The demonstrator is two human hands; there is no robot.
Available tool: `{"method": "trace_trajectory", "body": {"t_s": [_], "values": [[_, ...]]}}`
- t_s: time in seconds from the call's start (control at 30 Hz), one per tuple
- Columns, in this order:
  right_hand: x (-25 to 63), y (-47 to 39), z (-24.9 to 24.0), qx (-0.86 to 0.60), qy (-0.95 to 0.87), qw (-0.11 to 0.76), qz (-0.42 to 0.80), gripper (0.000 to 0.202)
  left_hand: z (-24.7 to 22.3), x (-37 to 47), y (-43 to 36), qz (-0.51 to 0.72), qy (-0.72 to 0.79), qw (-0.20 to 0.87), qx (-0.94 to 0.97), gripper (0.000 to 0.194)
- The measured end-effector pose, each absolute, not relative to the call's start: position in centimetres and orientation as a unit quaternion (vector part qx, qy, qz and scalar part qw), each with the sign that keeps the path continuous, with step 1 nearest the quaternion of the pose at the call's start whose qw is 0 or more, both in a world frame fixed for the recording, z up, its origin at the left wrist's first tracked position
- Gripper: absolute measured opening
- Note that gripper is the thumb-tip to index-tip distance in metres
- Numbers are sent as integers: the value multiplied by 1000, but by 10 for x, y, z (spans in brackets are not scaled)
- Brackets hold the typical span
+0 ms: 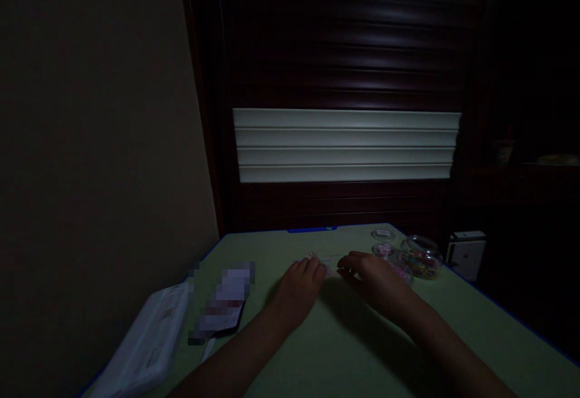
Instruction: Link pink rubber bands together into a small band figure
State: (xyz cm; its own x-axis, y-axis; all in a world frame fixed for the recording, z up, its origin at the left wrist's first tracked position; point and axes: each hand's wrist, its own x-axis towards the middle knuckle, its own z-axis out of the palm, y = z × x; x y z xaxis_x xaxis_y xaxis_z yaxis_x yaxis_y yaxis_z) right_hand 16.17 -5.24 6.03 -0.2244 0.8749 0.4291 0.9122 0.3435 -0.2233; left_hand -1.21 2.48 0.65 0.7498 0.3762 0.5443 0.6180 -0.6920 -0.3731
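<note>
The room is dim. My left hand [299, 286] and my right hand [372, 278] rest close together on a pale green table [344, 349], fingertips almost meeting over some small pale pink pieces [327, 263] lying on the surface. Whether either hand pinches a piece is too dark to tell. Just right of my right hand stands a clear glass jar [421, 257] tipped on its side with colourful small items inside, and a small round lid or dish [383, 234] lies behind it.
A white plastic case [149, 340] lies at the table's left edge beside a blurred card or packet [224, 304]. A beige wall stands on the left, a dark shutter with a pale band behind. A white box [466, 253] sits past the right edge.
</note>
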Motion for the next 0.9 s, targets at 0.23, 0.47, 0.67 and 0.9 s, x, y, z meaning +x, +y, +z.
{"method": "trace_trajectory", "body": {"t_s": [0.23,0.47,0.67,0.9], "values": [[161,-53,59,-541,-791,284,-34,22,5,-11,24,-252,-219,302,-893,21],[162,-51,61,-541,-792,281,-28,22,3,-10,26,-282,-211,302,-886,20],[162,-52,62,-546,-790,275,-42,19,5,-10,25,-284,-193,303,-889,20],[161,-56,64,-541,-798,262,-46,20,5,-10,25,-277,-197,305,-889,20]]}}
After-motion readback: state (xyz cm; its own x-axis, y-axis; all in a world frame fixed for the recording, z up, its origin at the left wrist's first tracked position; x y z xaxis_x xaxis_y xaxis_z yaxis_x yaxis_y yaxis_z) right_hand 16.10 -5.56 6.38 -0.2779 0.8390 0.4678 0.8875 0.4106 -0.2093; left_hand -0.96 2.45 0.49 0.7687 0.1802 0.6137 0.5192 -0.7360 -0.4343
